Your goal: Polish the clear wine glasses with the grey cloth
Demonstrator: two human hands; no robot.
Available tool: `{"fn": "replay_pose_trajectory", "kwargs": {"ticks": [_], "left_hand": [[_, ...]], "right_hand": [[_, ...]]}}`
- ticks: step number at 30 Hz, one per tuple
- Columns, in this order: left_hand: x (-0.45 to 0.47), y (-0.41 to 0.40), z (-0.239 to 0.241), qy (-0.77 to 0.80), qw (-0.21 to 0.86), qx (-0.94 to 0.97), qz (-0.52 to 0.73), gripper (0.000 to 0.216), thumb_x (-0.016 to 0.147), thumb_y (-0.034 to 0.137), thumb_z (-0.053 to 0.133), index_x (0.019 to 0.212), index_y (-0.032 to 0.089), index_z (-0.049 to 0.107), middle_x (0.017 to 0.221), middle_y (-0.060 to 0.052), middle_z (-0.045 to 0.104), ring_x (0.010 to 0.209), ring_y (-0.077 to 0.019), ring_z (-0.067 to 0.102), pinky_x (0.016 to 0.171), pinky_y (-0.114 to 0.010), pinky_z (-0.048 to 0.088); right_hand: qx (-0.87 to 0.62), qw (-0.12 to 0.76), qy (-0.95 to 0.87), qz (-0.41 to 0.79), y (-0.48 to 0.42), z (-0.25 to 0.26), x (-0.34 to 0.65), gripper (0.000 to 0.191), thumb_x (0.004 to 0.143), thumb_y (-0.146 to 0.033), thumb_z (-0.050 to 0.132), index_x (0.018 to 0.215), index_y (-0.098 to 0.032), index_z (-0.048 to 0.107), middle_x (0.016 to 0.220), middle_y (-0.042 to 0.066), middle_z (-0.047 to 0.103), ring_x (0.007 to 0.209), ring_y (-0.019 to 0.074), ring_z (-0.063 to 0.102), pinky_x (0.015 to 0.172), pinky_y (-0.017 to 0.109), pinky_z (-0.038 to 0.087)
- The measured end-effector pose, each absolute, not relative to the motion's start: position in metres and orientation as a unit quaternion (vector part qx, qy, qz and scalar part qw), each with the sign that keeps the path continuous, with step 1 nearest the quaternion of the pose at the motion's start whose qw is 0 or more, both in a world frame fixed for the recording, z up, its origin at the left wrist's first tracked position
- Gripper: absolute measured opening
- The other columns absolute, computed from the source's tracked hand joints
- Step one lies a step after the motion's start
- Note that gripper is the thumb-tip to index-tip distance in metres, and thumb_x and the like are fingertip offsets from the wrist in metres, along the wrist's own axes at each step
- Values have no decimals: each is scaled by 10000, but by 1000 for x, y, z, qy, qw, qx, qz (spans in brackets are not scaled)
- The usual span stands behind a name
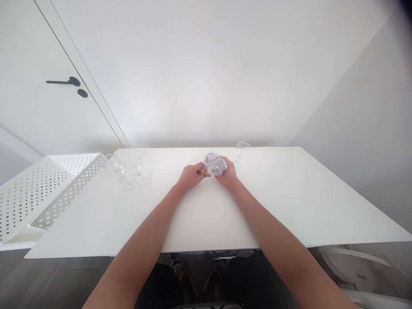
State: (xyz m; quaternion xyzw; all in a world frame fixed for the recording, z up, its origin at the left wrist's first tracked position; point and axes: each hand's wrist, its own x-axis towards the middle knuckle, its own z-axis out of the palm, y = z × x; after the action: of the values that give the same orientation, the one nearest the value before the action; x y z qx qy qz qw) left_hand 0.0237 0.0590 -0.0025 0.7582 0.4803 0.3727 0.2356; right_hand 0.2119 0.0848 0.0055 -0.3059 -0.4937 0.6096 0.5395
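Observation:
Above the middle of the white table (206, 223), my two hands meet around a wine glass (207, 171) and a light grey cloth (213, 162). My left hand (192, 175) is closed, its fingers pinching the clear stem or foot of the glass. My right hand (229, 173) is wrapped around the bunched cloth from the right side. The cloth lies against the bowl; whether it is inside or only around it, I cannot tell. Just beyond my right hand, another wine glass (242, 150) stands upright near the table's back edge.
Several clear stemmed glasses (132, 167) stand close together on the left part of the table. A white perforated rack or basket (32, 193) is beyond the left edge. The wall rises behind the table, and a white object (350, 266) is below at right.

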Motion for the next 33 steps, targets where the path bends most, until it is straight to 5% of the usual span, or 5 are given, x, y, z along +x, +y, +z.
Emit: {"fn": "replay_pose_trajectory", "kwargs": {"ticks": [8,13,17,26,33], "left_hand": [[24,72,-8,448,435,625,467,435,940,630,548,896,197,540,705,-4,619,616,-115,543,623,-261,460],[28,72,-12,438,489,571,493,537,886,688,616,1103,213,487,891,-22,635,746,-141,611,673,-280,509],[31,64,-6,368,567,536,506,722,900,815,420,1356,256,457,1218,-105,647,1020,-225,670,797,-338,551],[33,58,-3,356,562,549,506,745,944,748,437,1566,348,358,1439,-105,562,1254,-282,602,1000,-405,517],[21,69,0,327,539,523,574,544,918,645,601,1280,248,687,1512,-108,536,1373,-309,513,1064,-427,477]], "right_hand": [[-266,506,-613,545,71,5,195,434,965,-540,469,1286,-260,555,1108,81,681,925,259,628,838,447,531],[-328,507,-604,521,75,-3,190,457,928,-576,612,1234,-239,576,1223,85,648,1140,253,603,968,419,515],[-355,489,-645,468,74,-5,189,521,864,-609,689,1228,-244,616,1372,112,558,1250,264,547,1028,425,497],[-312,486,-608,545,67,-3,184,532,849,-558,738,1259,-249,597,1135,70,677,1005,223,602,849,351,519],[-265,459,-471,705,67,1,190,347,815,-500,759,971,-200,681,915,67,700,806,212,624,723,359,532]]}}
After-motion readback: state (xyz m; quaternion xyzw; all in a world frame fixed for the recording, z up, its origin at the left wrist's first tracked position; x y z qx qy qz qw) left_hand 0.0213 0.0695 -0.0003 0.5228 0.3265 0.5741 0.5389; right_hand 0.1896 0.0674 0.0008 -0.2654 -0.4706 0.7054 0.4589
